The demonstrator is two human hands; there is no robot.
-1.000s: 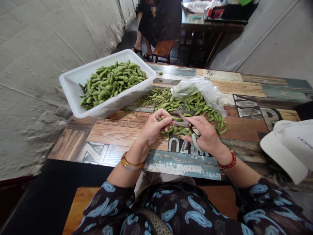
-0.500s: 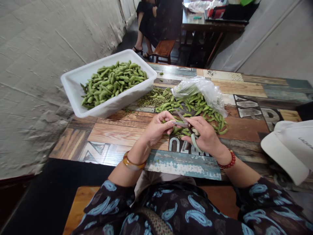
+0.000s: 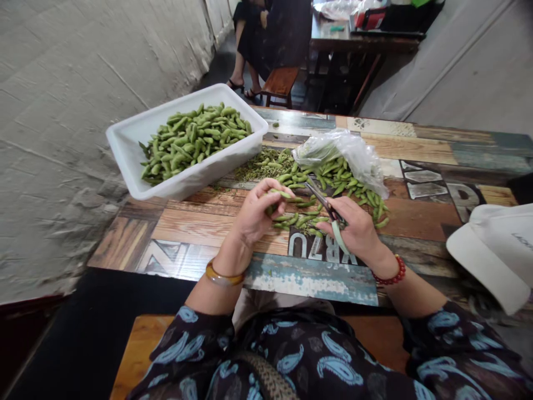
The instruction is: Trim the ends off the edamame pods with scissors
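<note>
My left hand (image 3: pixel 260 210) is closed on a green edamame pod (image 3: pixel 280 193), which pokes out past the thumb and fingertips. In my right hand (image 3: pixel 353 222) is a pair of scissors (image 3: pixel 320 194) with pale green handles; the blades look nearly together and point up and left, apart from the pod. Loose pods (image 3: pixel 297 220) lie on the table between and beneath my hands. Beyond them, more pods (image 3: pixel 339 173) spill from a clear plastic bag (image 3: pixel 358 158). A heap of small green trimmings (image 3: pixel 260 166) lies left of the bag.
A white plastic tub (image 3: pixel 200 173) with a pile of edamame pods (image 3: pixel 197 139) stands at the left, near the wall. A white cap (image 3: pixel 491 250) rests at the table's right. Further back, a seated person (image 3: pixel 270 39) is beside another table (image 3: pixel 333 41).
My left hand has drawn back to the left with the pod. The scissors have moved right, away from the left hand's fingertips, and their blades have come closer together.
</note>
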